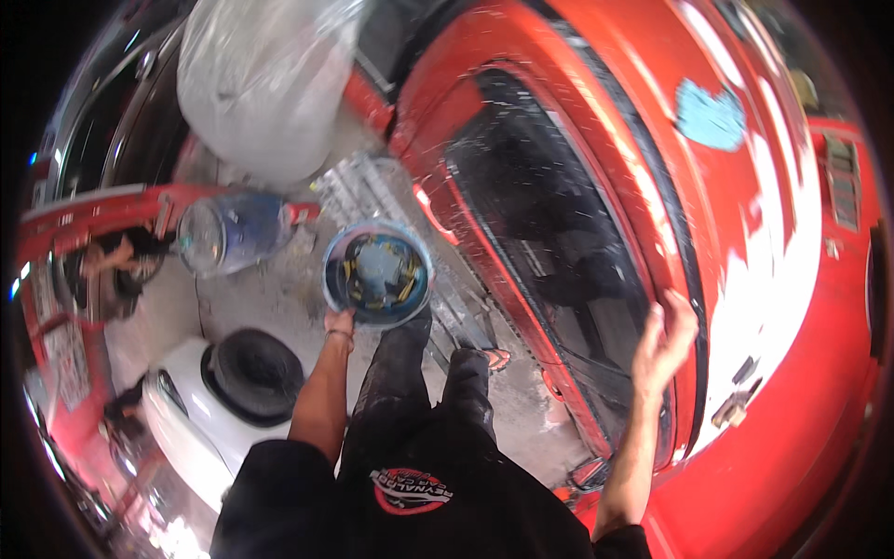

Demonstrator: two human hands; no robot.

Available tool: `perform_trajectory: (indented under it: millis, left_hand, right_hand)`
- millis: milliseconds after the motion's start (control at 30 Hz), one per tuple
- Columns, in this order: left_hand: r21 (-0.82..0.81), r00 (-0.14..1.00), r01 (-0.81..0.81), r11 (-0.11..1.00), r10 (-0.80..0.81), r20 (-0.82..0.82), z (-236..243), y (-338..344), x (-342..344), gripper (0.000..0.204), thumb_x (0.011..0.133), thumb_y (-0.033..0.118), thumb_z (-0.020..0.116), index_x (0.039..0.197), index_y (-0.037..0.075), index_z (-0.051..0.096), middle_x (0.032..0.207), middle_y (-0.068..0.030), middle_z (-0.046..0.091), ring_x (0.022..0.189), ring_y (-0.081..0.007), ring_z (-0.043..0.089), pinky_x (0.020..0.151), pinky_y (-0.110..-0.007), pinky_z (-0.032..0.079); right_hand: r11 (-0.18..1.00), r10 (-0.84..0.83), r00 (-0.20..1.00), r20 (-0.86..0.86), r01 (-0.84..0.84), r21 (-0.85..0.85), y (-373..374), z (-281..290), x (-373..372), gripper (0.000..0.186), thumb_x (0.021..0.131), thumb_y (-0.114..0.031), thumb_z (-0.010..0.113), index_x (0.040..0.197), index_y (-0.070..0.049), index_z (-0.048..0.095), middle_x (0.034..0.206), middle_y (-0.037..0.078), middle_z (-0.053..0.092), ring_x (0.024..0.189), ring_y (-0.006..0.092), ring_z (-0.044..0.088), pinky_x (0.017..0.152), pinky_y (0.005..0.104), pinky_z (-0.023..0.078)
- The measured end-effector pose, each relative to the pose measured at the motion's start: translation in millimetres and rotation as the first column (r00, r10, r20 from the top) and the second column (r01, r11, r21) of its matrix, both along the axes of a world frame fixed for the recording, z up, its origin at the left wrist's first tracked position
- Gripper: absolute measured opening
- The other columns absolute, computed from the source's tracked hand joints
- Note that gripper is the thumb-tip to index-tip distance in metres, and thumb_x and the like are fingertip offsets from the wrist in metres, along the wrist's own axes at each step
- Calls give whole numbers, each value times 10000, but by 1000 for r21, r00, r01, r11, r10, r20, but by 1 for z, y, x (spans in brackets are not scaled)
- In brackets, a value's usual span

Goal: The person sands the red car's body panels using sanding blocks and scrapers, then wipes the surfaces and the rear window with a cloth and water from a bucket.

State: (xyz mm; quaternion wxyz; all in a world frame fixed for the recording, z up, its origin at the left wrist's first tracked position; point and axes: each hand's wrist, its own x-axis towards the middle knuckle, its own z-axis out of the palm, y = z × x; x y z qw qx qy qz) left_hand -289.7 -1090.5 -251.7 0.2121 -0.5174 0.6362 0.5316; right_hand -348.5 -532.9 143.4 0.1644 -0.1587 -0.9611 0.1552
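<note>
My left hand (340,323) is closed on the near rim of a round blue-grey bucket (332,279), held in front of my legs. Inside the bucket lie a pale blue-grey round patch and several yellow and dark pieces, which I cannot make out clearly. My right hand (666,343) is at the roof edge of a red car (587,56), above its dark side window (549,214). Its fingers are loosely bent, the thumb apart, and nothing shows in them. Farther up the roof lies a light blue cloth (710,116).
A white scooter (191,405) with a black seat (256,374) stands at my left. Beyond it are a blue drum (244,231) and a red metal beam (112,207). Clear plastic sheeting (265,84) hangs at the back. Metal channels (452,307) lie beside the car. Small blocks (731,410) rest on the red surface.
</note>
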Motion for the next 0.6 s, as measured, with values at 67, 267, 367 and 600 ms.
perform_trajectory:
  millis: [67,267,367,600]
  left_hand:
    - [-68,986,-108,992,116,119,-5,9,-22,560,874,101,732,1403,183,569,1248,-43,696,1031,-241,655,707,-438,514]
    - [-133,960,-275,952,279,7,-64,13,-55,577,870,98,725,1402,189,520,1304,-83,667,1102,-279,638,774,-482,515]
    - [-84,979,-202,976,200,-28,-35,11,-55,593,862,90,732,1414,143,522,1240,-95,687,1018,-264,666,754,-448,528]
    - [30,908,395,918,-385,-166,103,24,-69,289,845,93,681,1126,35,712,976,-130,765,868,-277,731,792,-407,590]
  right_hand:
    - [998,-53,998,44,51,30,2,4,7,293,1037,-95,657,1314,-1,648,1291,161,673,1248,312,614,1107,444,457]
    - [992,-108,988,106,101,71,10,-1,48,294,1094,-104,580,1337,56,623,1320,186,671,1252,303,622,1069,441,507]
    - [989,-97,956,276,124,-81,-36,-12,45,237,1072,-113,599,1253,29,658,1250,171,690,1206,307,634,1037,461,515]
    - [800,584,721,373,-432,-416,-184,-27,1,317,914,-89,708,1231,-78,683,1263,122,666,1228,364,613,1057,494,456]
